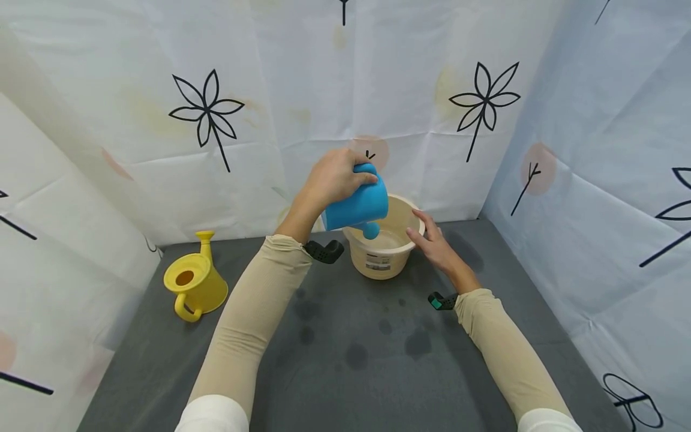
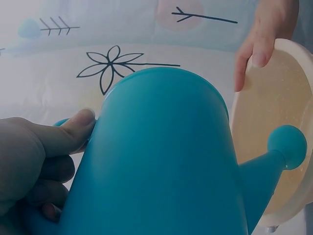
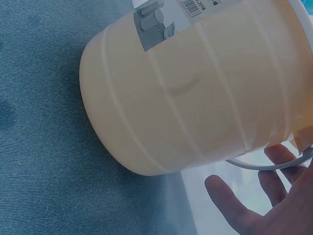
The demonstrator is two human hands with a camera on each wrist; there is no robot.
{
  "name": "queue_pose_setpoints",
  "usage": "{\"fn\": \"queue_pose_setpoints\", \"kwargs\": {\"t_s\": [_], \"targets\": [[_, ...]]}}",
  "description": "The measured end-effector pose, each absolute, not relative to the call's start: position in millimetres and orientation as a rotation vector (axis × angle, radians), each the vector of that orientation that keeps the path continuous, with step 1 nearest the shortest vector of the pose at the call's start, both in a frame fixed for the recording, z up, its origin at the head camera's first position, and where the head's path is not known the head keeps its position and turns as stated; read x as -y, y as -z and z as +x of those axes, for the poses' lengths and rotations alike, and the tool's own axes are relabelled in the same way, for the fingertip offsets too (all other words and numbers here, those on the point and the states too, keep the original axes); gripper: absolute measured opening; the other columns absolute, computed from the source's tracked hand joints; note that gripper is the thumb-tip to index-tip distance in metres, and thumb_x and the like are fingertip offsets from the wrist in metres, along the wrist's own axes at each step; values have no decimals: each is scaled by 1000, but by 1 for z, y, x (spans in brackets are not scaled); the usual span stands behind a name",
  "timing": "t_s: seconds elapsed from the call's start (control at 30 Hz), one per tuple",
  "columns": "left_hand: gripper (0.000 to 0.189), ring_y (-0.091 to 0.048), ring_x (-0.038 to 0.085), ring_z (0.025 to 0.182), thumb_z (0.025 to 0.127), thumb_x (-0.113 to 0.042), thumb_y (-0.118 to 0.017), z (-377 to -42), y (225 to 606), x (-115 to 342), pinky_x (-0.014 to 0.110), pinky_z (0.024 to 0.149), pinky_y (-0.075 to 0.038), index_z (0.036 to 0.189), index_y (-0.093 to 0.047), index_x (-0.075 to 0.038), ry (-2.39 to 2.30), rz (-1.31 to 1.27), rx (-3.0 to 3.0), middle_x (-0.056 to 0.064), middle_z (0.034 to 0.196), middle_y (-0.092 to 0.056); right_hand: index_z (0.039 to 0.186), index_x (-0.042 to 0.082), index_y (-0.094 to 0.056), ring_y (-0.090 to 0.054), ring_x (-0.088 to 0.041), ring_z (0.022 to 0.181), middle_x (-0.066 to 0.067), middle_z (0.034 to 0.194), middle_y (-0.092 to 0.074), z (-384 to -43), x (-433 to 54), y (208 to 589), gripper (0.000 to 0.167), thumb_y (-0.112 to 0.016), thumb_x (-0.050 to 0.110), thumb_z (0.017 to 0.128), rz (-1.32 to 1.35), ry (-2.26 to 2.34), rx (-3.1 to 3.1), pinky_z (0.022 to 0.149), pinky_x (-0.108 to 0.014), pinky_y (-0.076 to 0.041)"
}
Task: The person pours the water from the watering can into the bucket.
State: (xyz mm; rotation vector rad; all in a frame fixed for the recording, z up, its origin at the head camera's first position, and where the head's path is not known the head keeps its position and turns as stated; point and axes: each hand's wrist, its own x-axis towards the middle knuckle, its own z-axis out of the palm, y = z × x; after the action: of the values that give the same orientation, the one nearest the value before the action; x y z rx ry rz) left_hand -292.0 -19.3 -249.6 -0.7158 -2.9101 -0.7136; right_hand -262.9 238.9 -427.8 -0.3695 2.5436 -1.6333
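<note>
A blue watering can point(image 1: 357, 205) is tipped sideways in my left hand point(image 1: 336, 175), which grips it by the handle. Its round-ended spout point(image 2: 286, 149) points down over the opening of a cream bucket point(image 1: 379, 264). The bucket stands on the dark table, with a printed label on its front. My right hand point(image 1: 434, 243) holds the bucket's right rim, thumb over the edge. In the right wrist view several fingers point(image 3: 227, 200) spread beside the bucket's thin grey handle point(image 3: 266, 167), while the hand's upper part is out of frame.
A yellow watering can point(image 1: 201, 285) stands on the grey table point(image 1: 345, 384) at the left, spout toward the back. Dark wet spots mark the cloth in front of the bucket. White curtains point(image 1: 302, 78) with plant drawings enclose the table at the back and sides.
</note>
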Motion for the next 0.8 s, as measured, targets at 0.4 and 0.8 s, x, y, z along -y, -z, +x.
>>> {"fn": "queue_pose_setpoints", "kwargs": {"t_s": [0.4,0.8], "targets": [[33,-64,27,114,100,-39,-65,-292,247,19,43,97,-53,126,-71,-19,589,-718,2915,7,125,-70,166,18,-10,-5,-41,149,-22,170,-4,-279,-247,454,69,-47,31,109,-376,1614,-2599,114,-64,-43],[33,-64,27,111,100,-39,-66,-291,244,22,44,94,-53,125,-71,-18,560,-717,2906,7,123,-69,165,20,-14,-2,-39,149,-20,170,-10,-281,-248,458,68,-48,36,108,-385,1609,-2631,117,-65,-36]]}}
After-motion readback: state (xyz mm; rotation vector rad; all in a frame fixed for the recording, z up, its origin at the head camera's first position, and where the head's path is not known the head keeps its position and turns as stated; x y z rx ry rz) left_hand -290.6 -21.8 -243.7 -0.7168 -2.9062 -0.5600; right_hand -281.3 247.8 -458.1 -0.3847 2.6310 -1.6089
